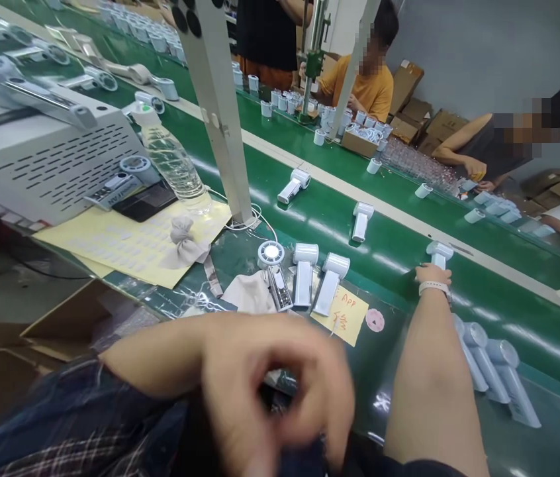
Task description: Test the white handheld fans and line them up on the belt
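My right hand [433,272] reaches out over the green conveyor belt, its fingers wrapped round a pale blue handheld fan [439,251] whose round head shows past the fingertips. Close to the camera, my left hand [284,391] is blurred and loosely curled, with a gap between thumb and fingers and nothing visible in it. Beyond it on the bench lie a handheld fan with its round face up and circuit board exposed [275,275], a second fan [304,275] and a third fan [331,283]. More fans [496,371] lie in a row beside my right forearm.
Two fans, one nearer the post [290,187] and another fan [361,221], lie on the belt. A metal post [220,126], water bottle [173,159], yellow sheet [111,245] and white vented machine [56,152] stand or lie left. Co-workers [379,83] sit across the line.
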### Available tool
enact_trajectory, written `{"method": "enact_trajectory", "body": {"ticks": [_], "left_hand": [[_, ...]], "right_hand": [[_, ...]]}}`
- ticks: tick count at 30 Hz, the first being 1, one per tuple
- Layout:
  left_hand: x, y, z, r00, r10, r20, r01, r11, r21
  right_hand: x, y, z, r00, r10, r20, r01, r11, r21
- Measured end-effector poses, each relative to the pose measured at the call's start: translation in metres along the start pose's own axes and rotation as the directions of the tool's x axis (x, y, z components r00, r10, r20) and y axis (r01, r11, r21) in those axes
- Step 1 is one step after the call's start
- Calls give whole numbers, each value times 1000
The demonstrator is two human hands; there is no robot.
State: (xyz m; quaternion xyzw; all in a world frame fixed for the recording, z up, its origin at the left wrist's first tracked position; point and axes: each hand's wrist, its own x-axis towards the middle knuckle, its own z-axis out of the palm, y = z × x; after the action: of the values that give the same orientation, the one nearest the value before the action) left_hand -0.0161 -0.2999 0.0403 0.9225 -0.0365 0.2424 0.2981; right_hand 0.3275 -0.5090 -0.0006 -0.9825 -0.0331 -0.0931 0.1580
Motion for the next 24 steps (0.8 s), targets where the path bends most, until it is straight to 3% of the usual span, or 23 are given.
{"method": "enact_trajectory", "body": {"ticks": [2, 4, 5, 7, 11, 14, 17, 19, 21, 23, 24], "left_hand": [[29, -23, 24, 994, -10, 104, 47, 933, -358], [44, -41, 51, 970, -175, 168, 242, 669, -702], [47, -49, 64, 938, -280, 206, 328, 514, -792], [47, -59, 82, 882, -371, 292, 419, 330, -846], [43, -67, 92, 868, -313, 386, 456, 193, -869], [44, -69, 89, 839, -361, 408, 449, 36, -893], [49, -72, 88, 797, -443, 411, 391, -141, -910], [52, -73, 87, 776, -484, 405, 340, -219, -914], [53, -73, 84, 775, -483, 408, 312, -270, -911], [52, -71, 81, 803, -453, 387, 281, -284, -917], [51, -70, 79, 826, -438, 356, 257, -270, -928]], "right_hand": [[10, -18, 6, 1000, 17, 8, -18, 1000, 21], [11, -43, 17, 998, 51, 26, -51, 998, 19], [9, -57, 25, 997, 72, 40, -72, 997, 10], [0, -86, 44, 993, 94, 74, -93, 996, -15], [-26, -123, 68, 989, -13, 145, 18, 999, -29], [-42, -131, 55, 973, -137, 187, 142, 990, -16], [-66, -134, 24, 939, -293, 178, 297, 955, 5], [-92, -136, 2, 884, -455, 107, 455, 890, 26], [-123, -139, -16, 763, -645, -35, 646, 762, 40], [-154, -140, -32, 653, -745, -135, 754, 657, 21], [-168, -140, -40, 626, -767, -141, 775, 631, 9]]}}
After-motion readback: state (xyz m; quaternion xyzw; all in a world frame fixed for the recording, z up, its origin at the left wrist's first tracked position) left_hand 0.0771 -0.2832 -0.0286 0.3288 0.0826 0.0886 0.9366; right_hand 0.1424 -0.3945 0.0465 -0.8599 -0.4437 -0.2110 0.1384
